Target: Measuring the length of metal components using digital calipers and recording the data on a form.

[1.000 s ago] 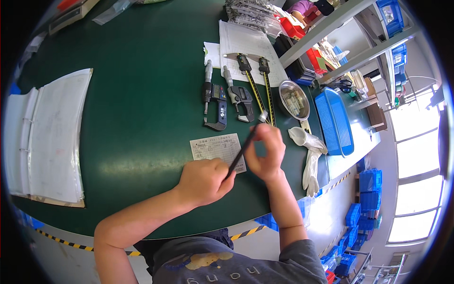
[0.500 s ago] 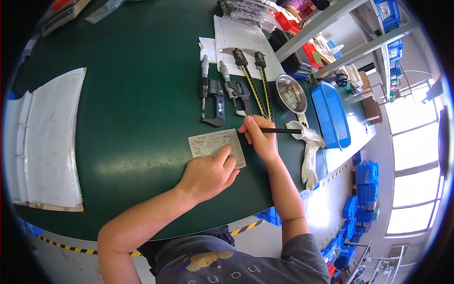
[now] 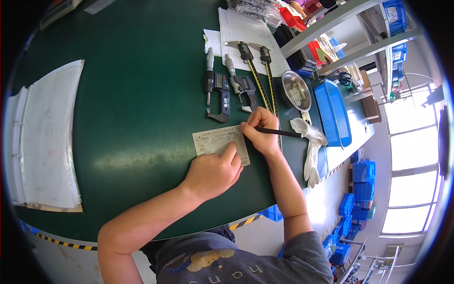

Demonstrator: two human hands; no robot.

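Observation:
A small printed card (image 3: pixel 218 137) lies on the green tabletop in front of me. My left hand (image 3: pixel 213 173) rests over its lower part, index finger stretched onto the paper and the other fingers loosely bent, gripping nothing. In a pinch, my right hand (image 3: pixel 262 135) holds a slim black pen (image 3: pixel 286 134). The writing end is hidden by my fingers at the card's upper right corner, and I cannot tell whether it touches. Just beyond the card lie two digital micrometers, one on the left (image 3: pixel 221 90) and one on the right (image 3: pixel 244 87).
Two digital calipers (image 3: pixel 257 71) lie on papers (image 3: pixel 236 28). Right of them are a metal bowl (image 3: pixel 297 92) with small items, a blue basket (image 3: pixel 331 113) and white gloves (image 3: pixel 312 151). An open binder (image 3: pixel 49 142) lies at left. Shelf posts (image 3: pixel 326 28) rise at far right.
My right hand has brought the pen in against the card's upper right corner, its back end tilting lower. My left hand stays on the card. The whole view has shifted slightly.

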